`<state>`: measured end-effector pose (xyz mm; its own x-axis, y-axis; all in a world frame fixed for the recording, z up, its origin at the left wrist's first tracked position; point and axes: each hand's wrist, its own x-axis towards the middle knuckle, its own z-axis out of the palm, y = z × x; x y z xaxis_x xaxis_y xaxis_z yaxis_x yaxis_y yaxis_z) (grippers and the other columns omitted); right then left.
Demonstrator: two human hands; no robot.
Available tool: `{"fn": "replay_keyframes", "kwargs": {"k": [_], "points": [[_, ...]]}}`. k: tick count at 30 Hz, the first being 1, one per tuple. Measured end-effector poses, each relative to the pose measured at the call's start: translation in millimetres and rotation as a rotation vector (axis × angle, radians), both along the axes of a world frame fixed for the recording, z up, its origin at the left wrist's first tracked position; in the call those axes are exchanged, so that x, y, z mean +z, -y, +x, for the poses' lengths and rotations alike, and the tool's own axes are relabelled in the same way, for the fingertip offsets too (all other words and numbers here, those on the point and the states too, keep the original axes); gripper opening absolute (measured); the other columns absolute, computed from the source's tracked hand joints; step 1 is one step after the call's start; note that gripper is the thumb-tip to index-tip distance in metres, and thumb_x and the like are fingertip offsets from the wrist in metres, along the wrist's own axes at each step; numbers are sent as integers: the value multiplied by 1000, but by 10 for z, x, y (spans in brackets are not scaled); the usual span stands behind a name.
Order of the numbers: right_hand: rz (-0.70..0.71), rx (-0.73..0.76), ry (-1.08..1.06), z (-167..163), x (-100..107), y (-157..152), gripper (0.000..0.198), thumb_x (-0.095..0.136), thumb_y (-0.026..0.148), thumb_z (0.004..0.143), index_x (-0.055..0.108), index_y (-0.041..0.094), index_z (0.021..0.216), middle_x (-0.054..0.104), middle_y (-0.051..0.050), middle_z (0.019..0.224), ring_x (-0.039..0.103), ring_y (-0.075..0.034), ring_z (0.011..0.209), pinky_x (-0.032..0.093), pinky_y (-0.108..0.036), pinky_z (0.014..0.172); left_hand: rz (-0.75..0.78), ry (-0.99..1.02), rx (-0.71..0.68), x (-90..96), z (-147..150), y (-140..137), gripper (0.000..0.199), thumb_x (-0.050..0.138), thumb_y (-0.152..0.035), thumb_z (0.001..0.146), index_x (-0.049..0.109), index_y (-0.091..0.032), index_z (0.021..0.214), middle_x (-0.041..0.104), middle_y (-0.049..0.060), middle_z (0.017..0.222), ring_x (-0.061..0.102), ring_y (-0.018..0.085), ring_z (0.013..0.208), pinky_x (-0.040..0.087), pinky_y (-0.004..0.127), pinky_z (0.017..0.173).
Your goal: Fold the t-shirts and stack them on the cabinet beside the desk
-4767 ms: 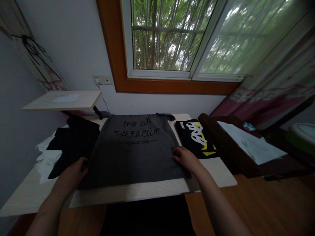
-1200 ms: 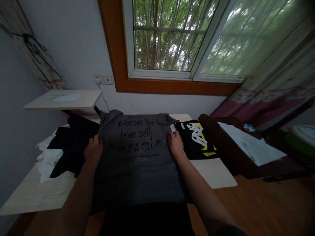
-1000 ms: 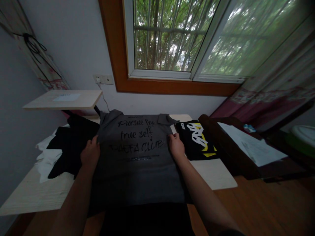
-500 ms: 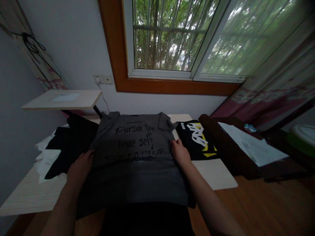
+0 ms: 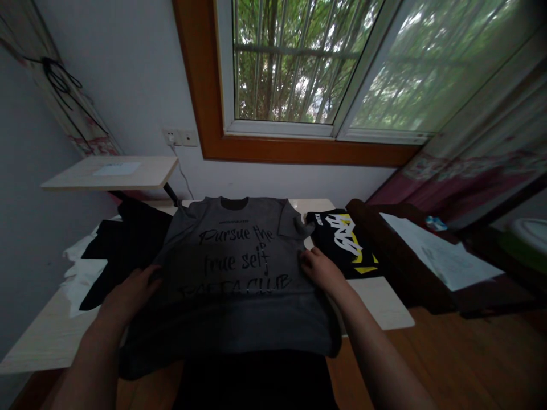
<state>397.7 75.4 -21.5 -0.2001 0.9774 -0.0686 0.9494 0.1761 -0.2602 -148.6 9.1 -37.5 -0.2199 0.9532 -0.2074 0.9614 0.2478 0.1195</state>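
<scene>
A dark grey T-shirt (image 5: 239,313) with black lettering lies spread, front up, across the table (image 5: 47,336), its neckline at the far side and its hem hanging over the near edge. My left hand (image 5: 134,290) has its fingers closed on the shirt's left side. On the opposite side, my right hand (image 5: 322,273) grips the shirt's edge below the sleeve. Beside my right hand lies a folded black T-shirt (image 5: 342,239) with a white and yellow print. Black clothing (image 5: 123,250) lies left of the grey shirt, over white cloth (image 5: 72,285).
A small raised shelf (image 5: 149,171) with a paper on it stands at the back left. To the right, a dark brown covered surface (image 5: 397,267) carries a white sheet (image 5: 440,256). The window (image 5: 299,68) and wall rise behind the table.
The grey T-shirt has slid toward me, its lettering now lower and its neckline showing. Both hands have come slightly nearer, still on its sides.
</scene>
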Motion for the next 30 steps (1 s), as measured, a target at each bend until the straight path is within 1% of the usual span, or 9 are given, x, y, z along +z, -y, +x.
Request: {"fn": "replay_keyframes", "kwargs": {"k": [2, 4, 7, 9, 12, 16, 20, 25, 30], "points": [[101, -15, 55, -74, -1, -20, 27, 58, 22, 93, 66, 20, 118, 60, -11, 117, 60, -23, 103, 44, -29, 88, 28, -29, 27, 24, 73, -64, 59, 36, -53, 95, 47, -28, 147, 60, 15, 129, 68, 34, 105, 53, 46, 87], [170, -41, 106, -150, -6, -44, 31, 57, 23, 94, 64, 21, 124, 59, -13, 122, 58, -26, 107, 44, -32, 91, 65, -42, 50, 62, 158, -124, 60, 34, -51, 96, 41, -28, 151, 58, 16, 128, 68, 34, 102, 52, 47, 85], [222, -61, 129, -238, -32, -95, 36, 55, 21, 94, 61, 20, 130, 57, -14, 130, 57, -27, 109, 44, -33, 95, 121, -40, 59, 99, 251, -189, 55, 35, -42, 98, 41, -26, 150, 58, 16, 127, 67, 33, 103, 51, 45, 87], [220, -58, 132, -266, -61, -133, 36, 51, 18, 96, 62, 19, 130, 58, -14, 129, 58, -26, 108, 43, -33, 96, 148, -21, 51, 88, 269, -210, 52, 34, -35, 98, 43, -24, 148, 59, 16, 126, 66, 32, 106, 50, 44, 90], [172, -54, 131, -272, -96, -174, 36, 44, 13, 96, 65, 18, 125, 63, -13, 118, 61, -24, 103, 43, -31, 94, 162, 3, 38, 30, 236, -213, 49, 31, -30, 99, 45, -23, 145, 60, 16, 125, 65, 31, 109, 50, 42, 91], [117, -55, 133, -254, -82, -177, 32, 46, 9, 94, 68, 17, 116, 65, -11, 109, 63, -21, 98, 43, -27, 87, 120, 27, 29, -44, 141, -171, 51, 33, -27, 97, 45, -25, 146, 59, 14, 125, 66, 30, 106, 51, 43, 88], [64, -45, 149, -222, -25, -134, 28, 49, 8, 90, 69, 17, 108, 66, -10, 105, 65, -19, 87, 42, -26, 76, 80, 93, -27, -93, -18, -73, 50, 36, -28, 94, 50, -25, 142, 61, 13, 125, 64, 30, 115, 51, 42, 94], [-57, -2, 119, -134, 52, -55, 26, 55, 4, 81, 69, 17, 99, 68, -9, 100, 65, -18, 87, 41, -25, 75, -18, 236, -82, -137, -268, 134, 53, 47, -29, 84, 55, -25, 137, 63, 10, 136, 62, 27, 122, 47, 40, 104], [-240, 78, 30, -32, 149, 40, 28, 57, -1, 73, 71, 17, 89, 72, -7, 90, 66, -18, 83, 42, -24, 72, -167, 321, -79, -65, -358, 323, 53, 50, -26, 76, 60, -28, 129, 68, 5, 130, 66, 27, 117, 49, 39, 101]]}}
